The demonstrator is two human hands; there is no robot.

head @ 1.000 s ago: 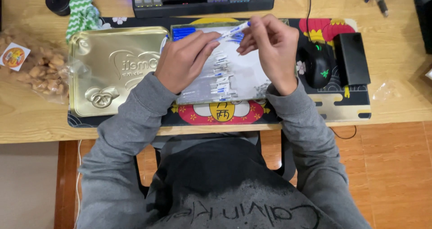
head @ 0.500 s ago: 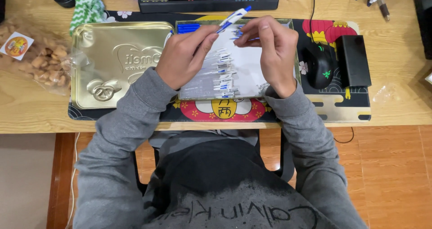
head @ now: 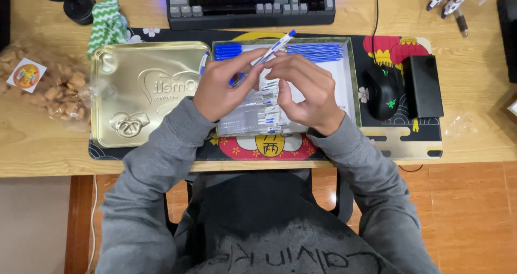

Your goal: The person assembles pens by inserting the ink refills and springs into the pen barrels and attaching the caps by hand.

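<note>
My left hand [head: 222, 91] grips a blue-and-clear pen [head: 265, 56] that slants up to the right over an open tin box [head: 351, 74]. My right hand [head: 304, 88] meets it from the right, fingertips pinching the pen's middle. Beneath both hands the box holds a stack of clear-wrapped pens [head: 264, 112] with blue ends. A row of loose blue pens [head: 315, 52] lies along the box's far edge.
A gold tin lid [head: 142, 93] lies left of the box on a patterned desk mat [head: 398, 142]. A black mouse [head: 381, 91] and a black block [head: 423, 85] sit to the right. A keyboard [head: 250, 2] is behind, a snack bag [head: 46, 85] at far left.
Both hands have dropped slightly lower over the box, and the pen now sits gripped between them at a slant. The loose blue pens at the far edge have come into sight.
</note>
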